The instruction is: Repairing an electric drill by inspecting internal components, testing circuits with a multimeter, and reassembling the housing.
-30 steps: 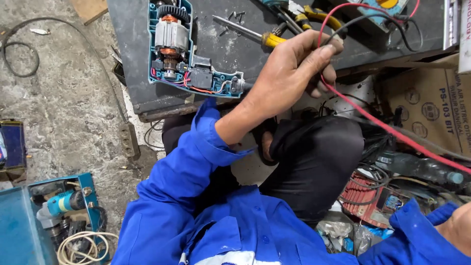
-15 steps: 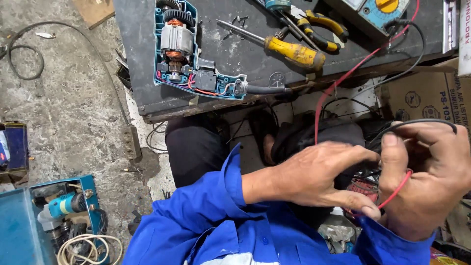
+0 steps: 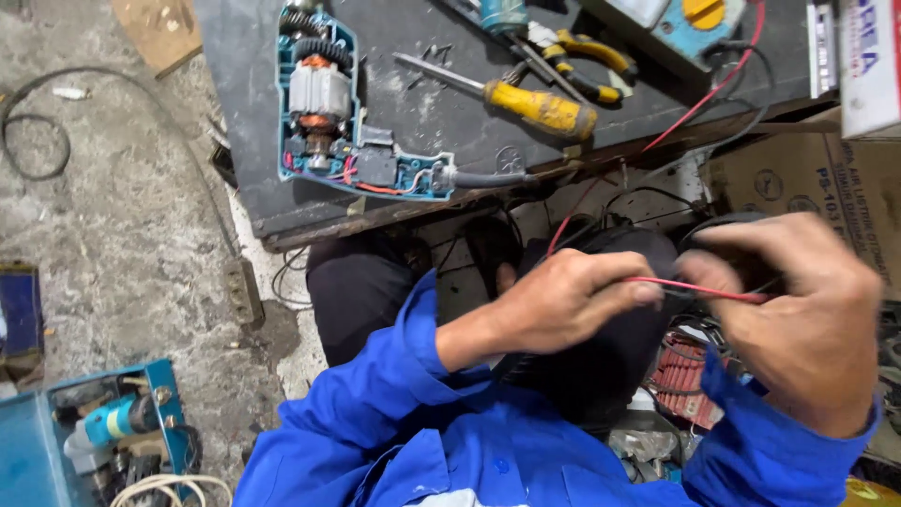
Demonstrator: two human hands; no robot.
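Holding a thin red wire taut over the lap, between both hands, below the front edge of the dark workbench. Left hand closing narrow, thumb and fingertips pinching one end of the red wire. Right hand curling shut around the other end, together with a loop of black cable. Red wire running on upward to the blue and yellow meter at the workbench's far edge, so the lead apparently being untangled or readied; no contact yet with the opened drill. Drill lying near the bench's left front corner, half shell removed, motor and wiring exposed, still unassembled. Yellow-handled screwdriver and pliers lying mid-bench, untouched. Loose cables hanging beneath the front edge, crowding the hands. Blue toolbox standing on the concrete floor, well apart.
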